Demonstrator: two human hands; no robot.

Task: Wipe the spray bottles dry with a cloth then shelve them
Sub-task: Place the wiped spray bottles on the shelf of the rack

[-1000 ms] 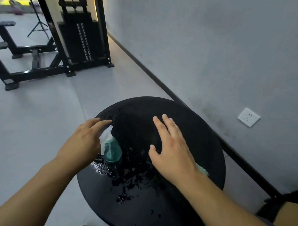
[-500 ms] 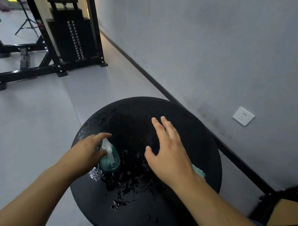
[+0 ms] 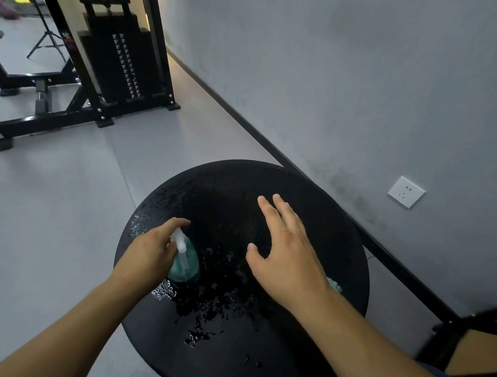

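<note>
- Teal spray bottle with clear white nozzle, upright on the wet left part of the round black table.
- Cloth mostly hidden behind the right wrist; only a teal corner visible.
- Left hand against the bottle's neck, forefinger stretched over the nozzle; whether gripping, unclear.
- Right hand hovering flat above the table, fingers spread, holding nothing.

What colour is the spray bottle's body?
Translucent teal spray bottle, with a clear-white sprayer head; seen in the head view.

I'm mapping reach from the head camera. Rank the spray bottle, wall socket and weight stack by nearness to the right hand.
1. spray bottle, just left of the right hand, at the left hand
2. wall socket, right, on the wall
3. weight stack, far upper left
</note>
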